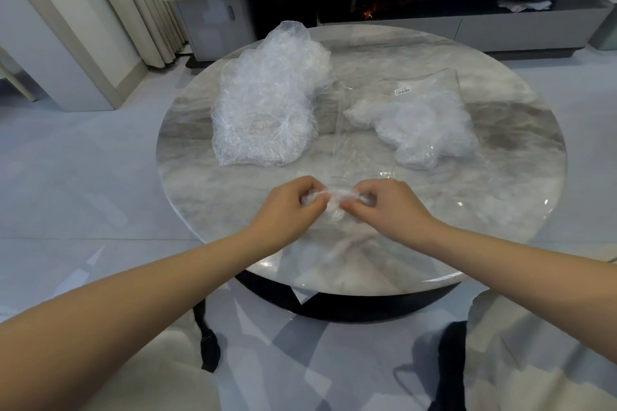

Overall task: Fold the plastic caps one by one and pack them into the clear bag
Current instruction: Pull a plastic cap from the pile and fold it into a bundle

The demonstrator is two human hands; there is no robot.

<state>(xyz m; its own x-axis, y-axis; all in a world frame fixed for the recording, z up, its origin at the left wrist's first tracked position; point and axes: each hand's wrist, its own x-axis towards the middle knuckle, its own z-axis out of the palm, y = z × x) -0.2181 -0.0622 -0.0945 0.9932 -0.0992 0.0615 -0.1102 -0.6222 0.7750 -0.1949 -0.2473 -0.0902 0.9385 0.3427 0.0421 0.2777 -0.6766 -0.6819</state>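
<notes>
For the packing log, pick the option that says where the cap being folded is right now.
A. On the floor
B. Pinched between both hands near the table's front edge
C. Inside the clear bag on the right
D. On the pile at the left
B: the left hand and right hand both pinch the crumpled plastic cap above the round table, nearer than the pile of caps and the clear bag.

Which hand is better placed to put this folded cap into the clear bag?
Probably the right hand: the clear bag lies on its side, while the unfolded pile lies beside the left hand.
</notes>
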